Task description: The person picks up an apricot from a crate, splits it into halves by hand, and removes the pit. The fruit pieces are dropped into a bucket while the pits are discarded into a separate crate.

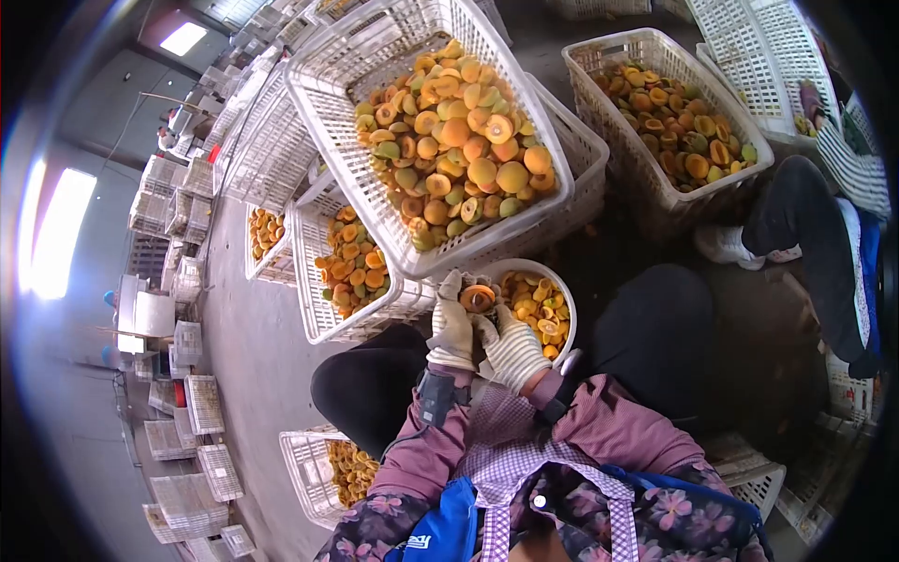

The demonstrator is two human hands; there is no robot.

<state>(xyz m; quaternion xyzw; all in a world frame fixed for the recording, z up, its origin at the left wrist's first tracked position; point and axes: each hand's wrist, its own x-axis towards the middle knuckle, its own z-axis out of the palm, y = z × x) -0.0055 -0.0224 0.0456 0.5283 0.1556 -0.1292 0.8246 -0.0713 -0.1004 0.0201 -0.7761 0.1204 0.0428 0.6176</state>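
Observation:
An apricot with its cut face and dark centre turned up sits between my two gloved hands, above my lap. My left hand closes around its left side. From the right, my right hand is curled against the fruit's lower edge, with its fingers partly hidden; whether it also holds a small tool I cannot make out. Just beyond my hands stands a white bucket holding apricot halves. A large white crate full of apricots tilts toward me above it.
Another crate of apricots stands at upper right, beside a seated person's leg. Left of me are a crate of halves and a lower crate. Stacked crates line the far left floor.

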